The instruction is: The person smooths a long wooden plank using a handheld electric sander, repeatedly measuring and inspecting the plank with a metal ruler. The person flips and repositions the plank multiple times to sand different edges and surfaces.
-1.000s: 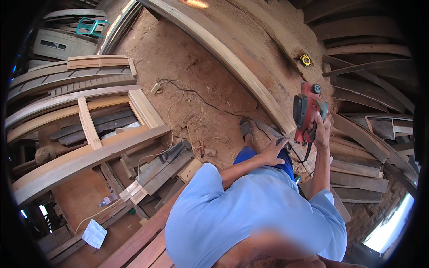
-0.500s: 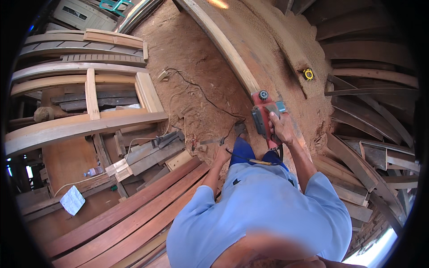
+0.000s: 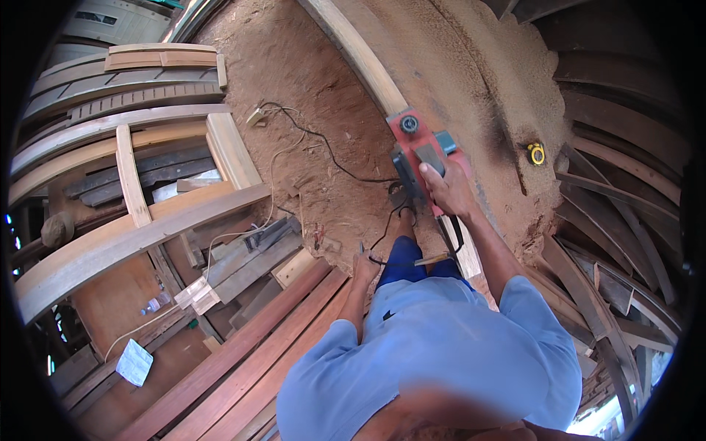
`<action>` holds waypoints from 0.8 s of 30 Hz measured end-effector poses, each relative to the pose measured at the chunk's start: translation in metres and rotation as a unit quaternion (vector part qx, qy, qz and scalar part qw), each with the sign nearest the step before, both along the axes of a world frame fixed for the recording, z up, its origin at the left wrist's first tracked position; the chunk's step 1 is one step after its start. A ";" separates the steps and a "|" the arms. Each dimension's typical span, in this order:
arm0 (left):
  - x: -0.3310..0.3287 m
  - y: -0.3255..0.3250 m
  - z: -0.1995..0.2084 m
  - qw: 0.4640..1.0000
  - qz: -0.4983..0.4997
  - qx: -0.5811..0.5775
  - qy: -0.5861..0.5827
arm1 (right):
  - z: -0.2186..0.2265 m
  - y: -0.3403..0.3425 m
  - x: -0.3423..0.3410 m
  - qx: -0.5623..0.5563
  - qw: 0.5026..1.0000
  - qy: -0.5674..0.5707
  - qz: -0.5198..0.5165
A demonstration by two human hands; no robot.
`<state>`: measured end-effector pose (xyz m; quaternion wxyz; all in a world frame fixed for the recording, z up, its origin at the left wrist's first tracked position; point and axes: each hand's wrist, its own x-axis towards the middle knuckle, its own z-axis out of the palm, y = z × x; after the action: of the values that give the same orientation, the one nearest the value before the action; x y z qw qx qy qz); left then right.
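One red power planer is sitting over the pale timber beam, right of centre, its knobbed end pointing far. The right grip is grasping its handle from the near right, thumb lying along the top; whether the sole is touching the wood, the view is not showing. The left grip is hanging nearer and left, at the black cord; I cannot tell whether it is closing on it. The planer is probably weighing heavily on one wrist, its body looking stiff, its casing perhaps turning slippery with dust. That handle is seeming the soundest hold, the round knob offering a second; the cord is looking soft and easily snagged.
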<state>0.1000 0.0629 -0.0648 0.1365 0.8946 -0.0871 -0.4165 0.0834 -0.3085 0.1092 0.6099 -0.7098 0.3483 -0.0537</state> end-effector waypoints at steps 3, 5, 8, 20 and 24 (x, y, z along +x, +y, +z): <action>0.043 -0.030 0.004 0.999 0.031 -0.015 -0.016 | 0.004 -0.045 0.090 -0.031 0.999 0.022 0.007; 0.068 -0.056 0.026 0.996 0.089 -0.014 0.016 | 0.004 -0.075 0.148 -0.063 0.997 0.021 0.027; 0.081 -0.071 0.016 0.981 0.024 -0.104 -0.162 | 0.022 -0.113 0.233 -0.097 0.994 0.018 0.035; 0.058 -0.064 -0.017 0.993 -0.027 -0.083 -0.077 | -0.010 -0.099 0.168 0.016 0.998 -0.042 0.042; 0.026 -0.056 -0.007 0.996 -0.074 -0.053 -0.006 | -0.007 -0.027 0.004 -0.030 0.997 -0.042 0.054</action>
<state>0.1264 0.0065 -0.0714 0.1518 0.8798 -0.1754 -0.4149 0.0875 -0.3357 0.1022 0.6042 -0.7430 0.2816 -0.0605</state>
